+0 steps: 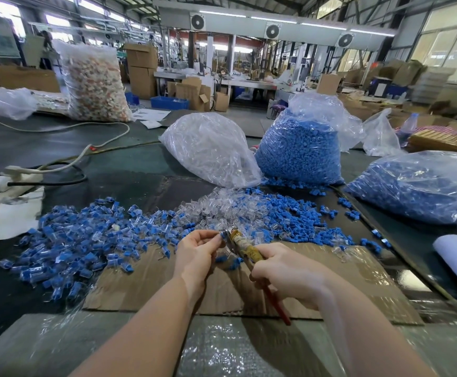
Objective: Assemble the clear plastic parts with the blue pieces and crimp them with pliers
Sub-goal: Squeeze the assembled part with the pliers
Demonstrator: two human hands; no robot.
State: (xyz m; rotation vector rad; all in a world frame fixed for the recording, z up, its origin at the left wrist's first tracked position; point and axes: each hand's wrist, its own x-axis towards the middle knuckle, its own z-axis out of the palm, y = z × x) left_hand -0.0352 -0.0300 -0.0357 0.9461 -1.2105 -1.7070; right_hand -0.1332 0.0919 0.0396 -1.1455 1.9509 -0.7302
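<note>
Low at frame centre, above the cardboard, my left hand pinches a blue piece in the nose of the pliers that my right hand grips.

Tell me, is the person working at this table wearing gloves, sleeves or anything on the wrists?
Nothing is worn that shows here. The left hand and right hand are both bare, with no gloves. Both forearms are uncovered right down to the bottom edge of the picture, so no sleeve comes into view. No watch, bracelet or ring can be seen. The fingernails look short and unpainted.
</note>
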